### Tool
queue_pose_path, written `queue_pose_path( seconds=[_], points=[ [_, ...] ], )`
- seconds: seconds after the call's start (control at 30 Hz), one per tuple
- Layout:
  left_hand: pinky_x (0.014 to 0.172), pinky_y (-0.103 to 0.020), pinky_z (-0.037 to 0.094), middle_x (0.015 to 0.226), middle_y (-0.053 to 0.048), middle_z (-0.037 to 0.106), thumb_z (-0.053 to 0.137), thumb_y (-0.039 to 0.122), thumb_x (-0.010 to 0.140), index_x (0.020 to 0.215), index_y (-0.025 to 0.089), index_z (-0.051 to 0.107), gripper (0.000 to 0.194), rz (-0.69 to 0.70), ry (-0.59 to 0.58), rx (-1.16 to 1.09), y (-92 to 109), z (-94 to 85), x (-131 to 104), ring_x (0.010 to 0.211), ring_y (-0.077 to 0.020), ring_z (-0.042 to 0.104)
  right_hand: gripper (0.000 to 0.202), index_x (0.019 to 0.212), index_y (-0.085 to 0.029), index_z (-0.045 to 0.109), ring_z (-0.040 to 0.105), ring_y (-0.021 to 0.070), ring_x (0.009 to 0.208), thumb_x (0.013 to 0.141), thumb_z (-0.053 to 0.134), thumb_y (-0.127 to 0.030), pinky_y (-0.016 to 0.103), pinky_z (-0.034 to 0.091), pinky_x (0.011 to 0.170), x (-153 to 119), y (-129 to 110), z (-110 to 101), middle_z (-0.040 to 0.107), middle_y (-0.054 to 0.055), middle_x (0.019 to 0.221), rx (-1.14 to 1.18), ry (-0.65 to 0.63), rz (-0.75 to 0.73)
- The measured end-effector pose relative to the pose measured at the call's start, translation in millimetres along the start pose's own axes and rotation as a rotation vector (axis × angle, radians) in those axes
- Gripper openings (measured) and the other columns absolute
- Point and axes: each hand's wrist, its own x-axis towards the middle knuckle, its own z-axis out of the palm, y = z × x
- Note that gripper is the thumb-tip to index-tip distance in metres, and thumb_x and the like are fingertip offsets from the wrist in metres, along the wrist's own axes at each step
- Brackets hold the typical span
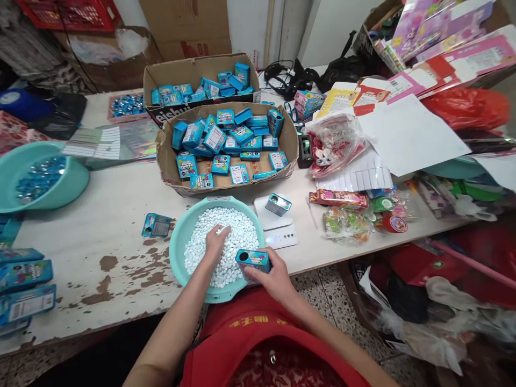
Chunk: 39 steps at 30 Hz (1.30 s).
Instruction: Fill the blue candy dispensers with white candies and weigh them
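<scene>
A teal basin full of white candies stands at the table's front edge. My left hand reaches into the candies, its fingers closed together on some of them. Over the basin's right side, my right hand grips a blue tin, tilted so that its round dark opening shows at the left end. Another blue tin rests on a small white scale behind my right hand. One more blue tin lies on the table left of the basin.
Behind the basin, two cardboard boxes hold many blue tins. A second teal basin with shiny blue pieces stands at the left, several blue tins in front of it. Packets, papers and a tape dispenser cover the right side.
</scene>
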Motion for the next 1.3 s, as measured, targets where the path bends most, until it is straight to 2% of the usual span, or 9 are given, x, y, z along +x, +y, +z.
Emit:
queue_pose_path(
  seconds=[0.1, 0.23, 0.33, 0.4, 0.5, 0.67, 0.93, 1.1, 1.3],
  points=[
    [0.055, -0.025, 0.043, 0.064, 0.002, 0.054, 0.063, 0.049, 0.061, 0.070, 0.019, 0.049, 0.034, -0.064, -0.036, -0.180, 11.2, -7.1, -4.7, 0.059, -0.0139, 0.054, 0.037, 0.093, -0.020, 0.058, 0.060, 0.0177, 0.074, 0.066, 0.074, -0.040, 0.030, 0.050, 0.067, 10.0, -6.1, 2.2, 0.063, 0.002, 0.085, -0.105, 0.075, -0.098],
    [0.044, -0.020, 0.038, 0.060, 0.004, 0.054, 0.067, 0.033, 0.058, 0.074, 0.019, 0.048, 0.028, -0.184, -0.171, -0.653, 47.6, -19.6, -20.4, 0.047, -0.0095, 0.050, 0.029, 0.093, -0.021, 0.058, 0.059, 0.0206, 0.087, 0.071, 0.071, -0.033, 0.033, 0.048, 0.077, 25.4, -11.1, 8.6, 0.061, 0.004, 0.092, -0.301, 0.125, -0.302],
    [0.045, -0.020, 0.042, 0.061, 0.004, 0.054, 0.066, 0.029, 0.061, 0.072, 0.019, 0.048, 0.024, -0.051, -0.244, -0.819, 72.2, -20.8, -35.8, 0.049, -0.0102, 0.053, 0.024, 0.091, -0.022, 0.058, 0.057, 0.0223, 0.089, 0.071, 0.071, -0.026, 0.035, 0.047, 0.078, 34.6, -11.6, 19.0, 0.061, 0.004, 0.090, -0.432, 0.112, -0.382],
    [0.049, -0.022, 0.046, 0.065, 0.003, 0.056, 0.066, 0.031, 0.063, 0.073, 0.019, 0.049, 0.023, 0.039, -0.245, -0.814, 80.4, -17.6, -42.9, 0.054, -0.0123, 0.058, 0.024, 0.090, -0.022, 0.059, 0.057, 0.0233, 0.090, 0.070, 0.072, -0.025, 0.035, 0.047, 0.077, 39.2, -12.0, 26.2, 0.061, 0.004, 0.089, -0.504, 0.107, -0.402],
    [0.055, -0.025, 0.049, 0.071, 0.002, 0.060, 0.067, 0.031, 0.064, 0.078, 0.019, 0.053, 0.023, 0.097, -0.172, -0.767, 83.7, -11.8, -46.7, 0.061, -0.0147, 0.063, 0.028, 0.092, -0.022, 0.060, 0.056, 0.0243, 0.090, 0.068, 0.075, -0.025, 0.037, 0.046, 0.077, 43.8, -15.0, 32.4, 0.062, 0.005, 0.090, -0.571, 0.094, -0.416],
    [0.056, -0.027, 0.050, 0.068, 0.002, 0.058, 0.068, 0.032, 0.066, 0.072, 0.018, 0.051, 0.023, 0.197, -0.141, -0.768, 88.4, -8.1, -45.6, 0.059, -0.0145, 0.062, 0.032, 0.096, -0.022, 0.062, 0.055, 0.0245, 0.091, 0.068, 0.076, -0.030, 0.037, 0.045, 0.078, 46.0, -24.8, 31.2, 0.064, 0.006, 0.093, -0.594, 0.090, -0.443],
    [0.051, -0.024, 0.046, 0.061, 0.004, 0.055, 0.069, 0.031, 0.068, 0.068, 0.017, 0.047, 0.026, 0.189, -0.128, -0.735, 97.8, -5.8, -44.9, 0.052, -0.0113, 0.058, 0.029, 0.095, -0.022, 0.063, 0.055, 0.0248, 0.091, 0.068, 0.075, -0.025, 0.037, 0.044, 0.078, 48.8, -37.1, 30.7, 0.064, 0.005, 0.092, -0.626, 0.047, -0.446],
    [0.054, -0.024, 0.047, 0.062, 0.004, 0.055, 0.068, 0.031, 0.070, 0.063, 0.017, 0.047, 0.027, 0.234, -0.088, -0.687, 98.2, -5.3, -45.0, 0.053, -0.0110, 0.058, 0.029, 0.095, -0.023, 0.062, 0.057, 0.0239, 0.090, 0.068, 0.074, -0.026, 0.036, 0.044, 0.078, 52.4, -37.7, 30.5, 0.065, 0.004, 0.092, -0.597, 0.040, -0.434],
    [0.056, -0.024, 0.046, 0.057, 0.003, 0.056, 0.065, 0.029, 0.073, 0.066, 0.016, 0.052, 0.020, 0.287, -0.081, -0.658, 97.5, -4.5, -47.3, 0.054, -0.0118, 0.059, 0.032, 0.094, -0.022, 0.062, 0.058, 0.0241, 0.091, 0.066, 0.077, -0.024, 0.036, 0.045, 0.078, 53.1, -39.5, 30.8, 0.065, 0.004, 0.091, -0.579, 0.041, -0.431]
  ],
)
